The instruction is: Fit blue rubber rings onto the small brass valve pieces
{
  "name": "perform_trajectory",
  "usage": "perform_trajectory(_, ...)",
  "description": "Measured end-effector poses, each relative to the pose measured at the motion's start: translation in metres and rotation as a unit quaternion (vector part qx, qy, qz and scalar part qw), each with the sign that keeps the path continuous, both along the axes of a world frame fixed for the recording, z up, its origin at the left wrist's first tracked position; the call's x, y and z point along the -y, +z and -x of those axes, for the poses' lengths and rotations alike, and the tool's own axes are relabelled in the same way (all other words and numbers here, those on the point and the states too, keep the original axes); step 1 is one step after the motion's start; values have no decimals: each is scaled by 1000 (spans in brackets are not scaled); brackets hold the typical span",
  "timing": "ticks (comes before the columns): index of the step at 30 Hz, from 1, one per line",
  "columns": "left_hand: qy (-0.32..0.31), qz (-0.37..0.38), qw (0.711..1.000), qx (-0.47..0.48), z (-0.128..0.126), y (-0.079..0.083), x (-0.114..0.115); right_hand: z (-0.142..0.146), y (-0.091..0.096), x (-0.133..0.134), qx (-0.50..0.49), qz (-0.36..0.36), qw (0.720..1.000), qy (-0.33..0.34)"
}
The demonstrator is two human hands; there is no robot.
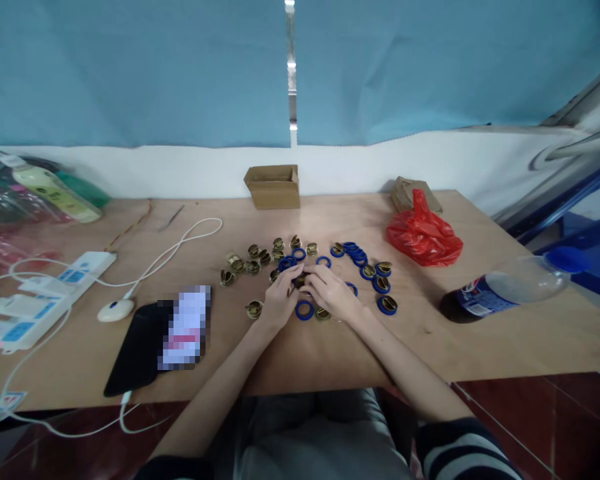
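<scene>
Left hand and right hand: fingers pinched around a small brass-toned part, mostly hidden. Nearby brass pieces: round, raised flaps, some seated in blue rings.

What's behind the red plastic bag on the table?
Behind the red plastic bag sits a brown package, showing on both sides of the bag's knotted top. The bag covers part of its front, so what's hidden there can't be seen.

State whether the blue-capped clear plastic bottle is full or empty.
Neither: the clear plastic bottle is partly filled. Dark liquid shows at its base; its top looks clear. The blue label may hide the exact level.
</scene>
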State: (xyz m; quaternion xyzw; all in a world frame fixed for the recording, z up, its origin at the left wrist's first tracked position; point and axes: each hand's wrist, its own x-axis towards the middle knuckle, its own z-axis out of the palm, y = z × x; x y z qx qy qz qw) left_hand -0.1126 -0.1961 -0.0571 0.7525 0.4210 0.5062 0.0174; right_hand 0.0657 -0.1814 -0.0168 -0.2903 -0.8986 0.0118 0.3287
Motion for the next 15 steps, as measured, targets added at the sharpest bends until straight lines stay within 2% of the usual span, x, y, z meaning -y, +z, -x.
perform_trajectory(5, -1, 3, 1000, 17, -1, 2, 0, -1, 11, 4, 5, -9, 1000, 14)
perform_trajectory(10, -1, -3, 1000, 18, -2, 1, 2, -2, 13, 4, -19, -16, 1000, 16)
perform_trajectory(15, 8, -2, 1000, 19, -2, -2, 2, -1, 12, 3, -37, 23, 999, 21)
